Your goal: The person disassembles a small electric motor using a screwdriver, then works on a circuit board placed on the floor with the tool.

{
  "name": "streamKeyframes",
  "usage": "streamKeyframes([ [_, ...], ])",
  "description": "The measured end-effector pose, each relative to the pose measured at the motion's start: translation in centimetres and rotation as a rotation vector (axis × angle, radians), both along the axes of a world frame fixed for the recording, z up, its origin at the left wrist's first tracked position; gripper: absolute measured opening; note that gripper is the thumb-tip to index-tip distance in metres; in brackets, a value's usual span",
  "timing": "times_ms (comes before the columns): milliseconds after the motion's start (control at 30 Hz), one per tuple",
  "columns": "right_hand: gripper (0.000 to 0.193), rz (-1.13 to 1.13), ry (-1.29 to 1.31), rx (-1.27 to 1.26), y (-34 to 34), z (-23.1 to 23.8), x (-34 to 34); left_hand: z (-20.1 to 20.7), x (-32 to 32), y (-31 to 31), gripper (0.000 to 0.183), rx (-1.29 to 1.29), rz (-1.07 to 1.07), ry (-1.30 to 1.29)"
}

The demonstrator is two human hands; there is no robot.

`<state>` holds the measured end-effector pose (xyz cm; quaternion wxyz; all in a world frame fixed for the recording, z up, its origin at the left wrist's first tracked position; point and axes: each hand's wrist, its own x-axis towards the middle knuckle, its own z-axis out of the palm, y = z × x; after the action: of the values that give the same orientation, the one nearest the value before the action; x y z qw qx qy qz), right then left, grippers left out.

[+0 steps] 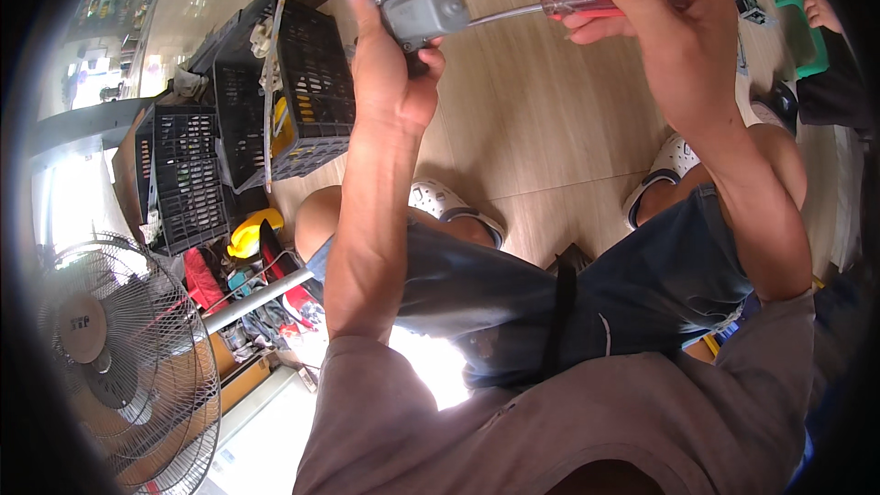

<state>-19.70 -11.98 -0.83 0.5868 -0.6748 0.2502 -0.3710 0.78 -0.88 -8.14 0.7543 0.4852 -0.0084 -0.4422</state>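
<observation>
My left hand (390,69) is wrapped round a grey metal housing (426,14) with a rounded boss on its face, held up in front of me. A dark round part shows at its far left side, partly hidden by my fingers. In my right hand (674,27) is a screwdriver (582,2) with a red handle, gripped in a closed fist. Its thin metal shaft points left, and the tip meets or nearly meets the right side of the housing; whether it sits in a screw I cannot tell.
Black plastic crates (316,73) stand on the floor at left, with a yellow object (255,233) and loose items near them. A wire-caged fan (119,376) is at lower left. At upper right, another person's hands (816,9) are beside a green stool (807,37).
</observation>
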Motion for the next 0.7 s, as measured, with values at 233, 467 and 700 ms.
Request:
streamKeyframes([
  [233,0.023,0.081,0.279,-0.073,-0.6,1.8,-0.5,-0.7,-0.2,-0.9,0.049,0.010,0.041,0.067],
  [467,0.018,0.085,0.057,-0.374,-0.7,0.6,-1.1,-0.3,-0.5,-0.8,0.041,0.069,0.100,-0.048],
  [700,0.033,0.188,0.146,-0.141,-2.0,-0.4,-1.8,0.3,-1.3,-1.2,0.041,0.100,0.131,-0.055],
])
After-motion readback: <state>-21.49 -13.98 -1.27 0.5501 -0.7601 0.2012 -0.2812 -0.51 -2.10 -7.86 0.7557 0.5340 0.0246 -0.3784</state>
